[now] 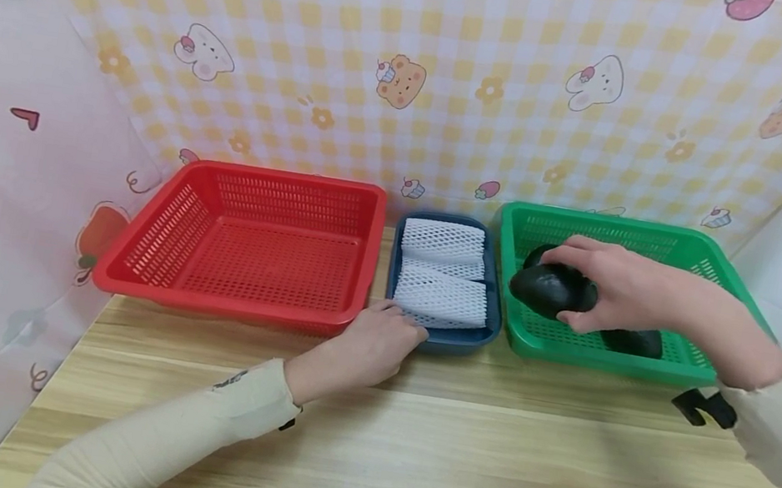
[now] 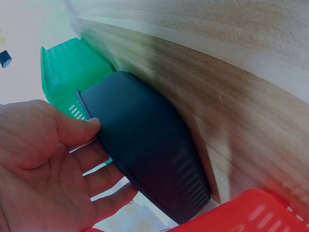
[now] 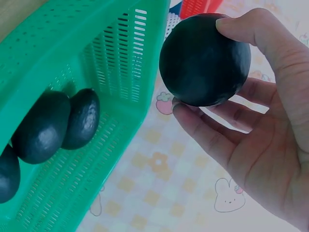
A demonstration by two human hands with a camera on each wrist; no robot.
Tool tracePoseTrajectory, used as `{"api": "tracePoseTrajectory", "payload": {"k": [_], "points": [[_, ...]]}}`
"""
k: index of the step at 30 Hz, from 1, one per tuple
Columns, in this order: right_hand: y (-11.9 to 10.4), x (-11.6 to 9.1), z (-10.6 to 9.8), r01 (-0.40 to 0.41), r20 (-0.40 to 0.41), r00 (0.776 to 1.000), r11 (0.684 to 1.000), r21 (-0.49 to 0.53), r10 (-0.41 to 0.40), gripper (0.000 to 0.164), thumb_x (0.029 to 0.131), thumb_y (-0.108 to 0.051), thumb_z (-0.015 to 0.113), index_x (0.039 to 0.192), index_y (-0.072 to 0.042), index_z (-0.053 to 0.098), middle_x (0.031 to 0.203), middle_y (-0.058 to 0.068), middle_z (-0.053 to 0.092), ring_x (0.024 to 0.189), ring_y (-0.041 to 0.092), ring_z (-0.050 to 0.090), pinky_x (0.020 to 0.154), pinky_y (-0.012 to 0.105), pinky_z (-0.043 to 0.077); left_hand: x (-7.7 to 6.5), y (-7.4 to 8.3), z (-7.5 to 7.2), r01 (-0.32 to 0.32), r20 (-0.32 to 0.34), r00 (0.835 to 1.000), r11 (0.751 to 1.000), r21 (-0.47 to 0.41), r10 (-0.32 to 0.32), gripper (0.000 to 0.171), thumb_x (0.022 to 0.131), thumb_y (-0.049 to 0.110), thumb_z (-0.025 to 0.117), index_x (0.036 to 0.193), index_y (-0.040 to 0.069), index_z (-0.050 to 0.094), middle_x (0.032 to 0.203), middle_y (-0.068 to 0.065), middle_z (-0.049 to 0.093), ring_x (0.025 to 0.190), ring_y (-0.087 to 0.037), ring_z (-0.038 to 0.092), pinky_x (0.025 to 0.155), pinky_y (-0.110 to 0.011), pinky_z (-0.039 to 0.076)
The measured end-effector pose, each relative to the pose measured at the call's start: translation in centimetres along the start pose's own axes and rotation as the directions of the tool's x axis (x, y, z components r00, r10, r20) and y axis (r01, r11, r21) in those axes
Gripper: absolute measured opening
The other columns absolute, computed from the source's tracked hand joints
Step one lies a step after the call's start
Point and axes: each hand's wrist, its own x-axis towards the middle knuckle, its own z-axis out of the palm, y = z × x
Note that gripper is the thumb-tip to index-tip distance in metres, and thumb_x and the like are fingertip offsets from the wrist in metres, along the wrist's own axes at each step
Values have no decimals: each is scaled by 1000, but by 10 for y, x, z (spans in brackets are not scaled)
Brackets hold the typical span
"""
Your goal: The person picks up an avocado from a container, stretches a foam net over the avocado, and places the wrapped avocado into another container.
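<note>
My right hand [image 1: 615, 288] holds a dark avocado [image 1: 549, 291] above the left part of the green basket [image 1: 616, 362]. In the right wrist view, the thumb lies on one side of the held avocado [image 3: 205, 60] and the fingers curl round the other. Several more avocados [image 3: 42, 128] lie in that basket. At the front left corner of the dark blue tray [image 1: 452, 342], my left hand [image 1: 372, 344] pinches the rim, thumb outside, as the left wrist view shows. Two white foam net sleeves [image 1: 438, 297] lie flat in the tray, one behind the other.
A red basket [image 1: 230, 304] stands left of the blue tray, with bare mesh showing inside. All three containers line the back of the wooden table [image 1: 449, 464], against a checked cloth [image 1: 437, 141]. White curtains [image 1: 16, 163] hang at the sides.
</note>
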Motion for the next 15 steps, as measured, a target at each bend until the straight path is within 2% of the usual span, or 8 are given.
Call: {"api": "tracePoseTrajectory", "payload": {"k": [6, 15], "points": [[-3, 1, 5, 34, -13, 999, 999, 11, -34, 59, 81, -24, 85, 132, -6, 60, 119, 5, 56, 92, 20, 56, 73, 37, 52, 0, 1, -1, 7, 12, 1000, 1000, -7, -7, 27, 95, 13, 68, 122, 14, 75, 116, -3, 72, 106, -20, 64, 105, -41, 42], [-18, 1, 17, 73, -36, 997, 997, 4, -72, 56, 79, -23, 85, 128, -10, 62, 120, 1, 56, 94, 18, 57, 76, 36, 54, 0, 1, -2, 5, 16, 1000, 1000, 0, -5, 28, 94, 15, 71, 122, 14, 75, 116, -3, 72, 105, -20, 65, 104, -40, 42]]}}
